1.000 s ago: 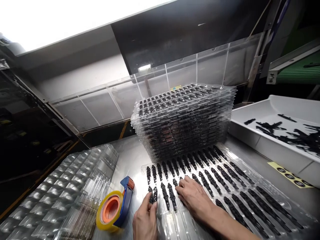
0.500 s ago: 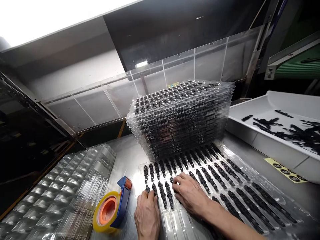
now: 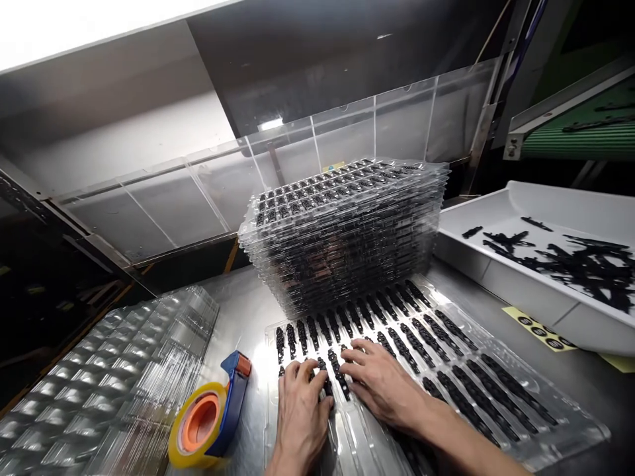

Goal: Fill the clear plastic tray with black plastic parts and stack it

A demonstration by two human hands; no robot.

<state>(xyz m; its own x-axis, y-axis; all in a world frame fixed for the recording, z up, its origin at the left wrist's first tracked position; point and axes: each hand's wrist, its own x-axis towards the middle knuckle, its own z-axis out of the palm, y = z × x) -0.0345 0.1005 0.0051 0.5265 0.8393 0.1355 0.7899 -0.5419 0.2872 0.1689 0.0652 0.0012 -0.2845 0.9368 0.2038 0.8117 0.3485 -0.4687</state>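
Observation:
A clear blister tray [image 3: 501, 344] lies flat on the steel bench, its rows of pockets filled with small black plastic parts [image 3: 426, 340]. My left hand [image 3: 300, 413] rests palm down on the tray's near left corner, fingers spread over the parts there. My right hand [image 3: 381, 387] lies beside it, fingertips on the parts of the second row. Neither hand grips anything that I can see. Behind the tray stands a tall stack of filled trays [image 3: 342, 231].
A tape dispenser [image 3: 208, 420] with a yellow-orange roll sits left of my hands. A stack of empty clear trays [image 3: 109, 383] fills the left. A white bin [image 3: 520, 281] with loose black parts stands at right, yellow labels [image 3: 540, 327] before it. A clear guard panel [image 3: 317, 158] runs behind.
My left hand has let go of the black part it was pinching and moved forward, flat onto the tray. The right hand shifted slightly left. The view has swung a little to the right.

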